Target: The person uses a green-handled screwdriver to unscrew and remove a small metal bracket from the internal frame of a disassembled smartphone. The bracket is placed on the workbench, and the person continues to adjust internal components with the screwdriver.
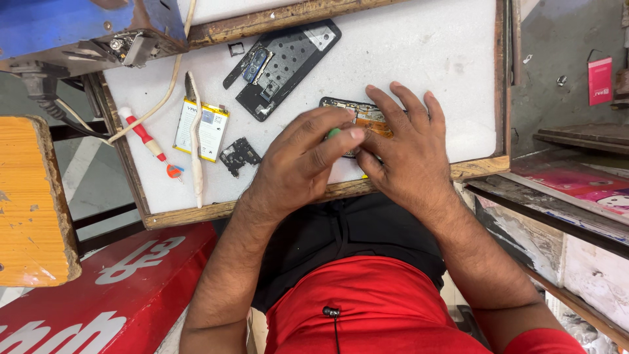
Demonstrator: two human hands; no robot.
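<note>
An opened phone [354, 113] with orange and dark insides lies on the white work mat [426, 59], mostly hidden under both hands. My left hand [304, 157] is closed around a small green-tipped tool [333, 133], its tip at the phone. My right hand [406, 147] rests flat over the phone's right part, fingers spread, pressing it down. The phone's lower end is hidden.
A black back cover with camera module [282, 65] lies at the mat's top. A white-yellow battery [202, 129], a white spudger [196, 141], a red-white screwdriver [147, 139] and a small dark board piece [239, 155] lie left. Wooden frame edge [478, 167]; orange stool [29, 196] far left.
</note>
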